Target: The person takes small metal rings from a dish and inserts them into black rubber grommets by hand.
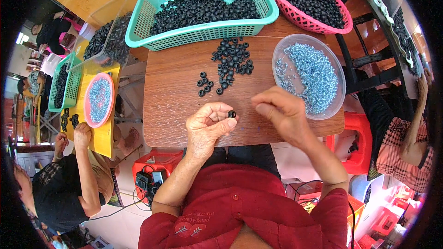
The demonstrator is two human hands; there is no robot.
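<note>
Pinching one black bead (231, 114) in left hand (206, 127); cannot tell grip of right hand (283, 110); apparently unfinished, with loose beads (229, 63) remaining at twelve o'clock.

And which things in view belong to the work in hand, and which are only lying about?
Seemingly in use:
black bead, in left hand
loose beads
blue pieces
green basket
pink basket

Seemingly just about:
left red stool
black device on it
right red stool

The left hand (205, 127) pinches a black bead (231, 114) over the brown table (173, 76), the right hand (285, 113) near blue beads (318, 74).
</note>
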